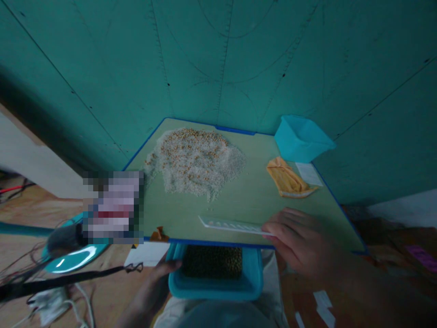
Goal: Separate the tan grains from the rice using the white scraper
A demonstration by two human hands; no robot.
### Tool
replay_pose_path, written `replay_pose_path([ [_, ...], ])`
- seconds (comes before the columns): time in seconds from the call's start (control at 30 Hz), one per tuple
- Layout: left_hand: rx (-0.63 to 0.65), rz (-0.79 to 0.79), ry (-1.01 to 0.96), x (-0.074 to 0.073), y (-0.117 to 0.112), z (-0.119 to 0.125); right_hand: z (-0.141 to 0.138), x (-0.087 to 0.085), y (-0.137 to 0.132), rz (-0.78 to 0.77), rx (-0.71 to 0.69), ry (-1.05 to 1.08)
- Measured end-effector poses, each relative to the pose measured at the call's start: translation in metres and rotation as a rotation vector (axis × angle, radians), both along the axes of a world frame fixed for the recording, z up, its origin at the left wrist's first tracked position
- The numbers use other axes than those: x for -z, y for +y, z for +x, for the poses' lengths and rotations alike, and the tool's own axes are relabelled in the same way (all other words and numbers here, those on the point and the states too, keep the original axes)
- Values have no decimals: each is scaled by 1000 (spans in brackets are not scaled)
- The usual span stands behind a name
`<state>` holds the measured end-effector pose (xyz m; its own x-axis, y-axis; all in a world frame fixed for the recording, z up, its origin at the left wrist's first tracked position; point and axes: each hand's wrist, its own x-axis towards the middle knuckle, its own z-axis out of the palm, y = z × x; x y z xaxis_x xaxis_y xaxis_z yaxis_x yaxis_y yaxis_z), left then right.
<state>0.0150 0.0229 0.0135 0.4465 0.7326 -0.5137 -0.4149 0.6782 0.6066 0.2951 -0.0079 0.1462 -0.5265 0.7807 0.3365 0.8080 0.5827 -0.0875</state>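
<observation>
In my right hand (297, 237) is a thin, flat white strip (235, 226) with a row of pale marks, held by its right end low over the front of the table (184, 218). My left hand (160, 279) grips the left rim of a blue plastic tub (215, 294), thumb over the edge. The tub sits below the table's front edge, above my lap, with many small dark greenish beans (211, 262) in it. Farther back on the table spreads a pile of pale, rice-like grains (191, 171) with round tan beans mixed in, thickest along its far side.
A light blue bin (300, 141) stands at the back right corner. Before it lie a crumpled yellow-orange cloth bag (288, 180) and white paper (308, 174). A brown clip (159, 234) is on the front left edge. A blue-green round base (80, 257) and cables are at left.
</observation>
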Motion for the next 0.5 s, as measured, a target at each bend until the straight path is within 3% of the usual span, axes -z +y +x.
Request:
replay_pose_path([
  [0.5, 9, -16, -4, -11, 1, 8, -13, -4, -20, -66, -97, 42],
])
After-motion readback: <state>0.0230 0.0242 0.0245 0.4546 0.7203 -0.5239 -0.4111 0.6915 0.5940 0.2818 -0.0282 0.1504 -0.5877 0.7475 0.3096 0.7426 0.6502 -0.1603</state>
